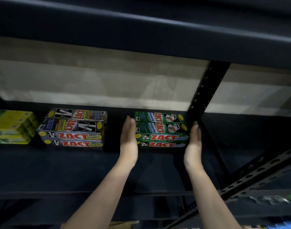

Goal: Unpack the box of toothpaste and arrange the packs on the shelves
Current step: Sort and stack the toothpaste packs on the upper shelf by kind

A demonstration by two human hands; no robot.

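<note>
On the dark shelf (pixel 85 167), toward its right end, sits a block of green Zact whitening packs (pixel 161 130), two layers high and two rows deep, printed faces up and to the front. Both hands flank this block with fingers straight and held together, palms turned inward. The left hand (pixel 129 138) lies flat along the block's left end, its fingertips reaching up beside the rear row; the right hand (pixel 193 142) lies along the right end, its fingertips near the black perforated upright (pixel 207 90). Whether the palms truly touch the cardboard or stand just off it, I cannot tell. Neither hand curls round anything. Left of the left hand, with a gap between, stands a like stack of grey Zact Smokers packs (pixel 72 128), and further left, at the frame's edge, a stack of yellow-green packs (pixel 12 126).
</note>
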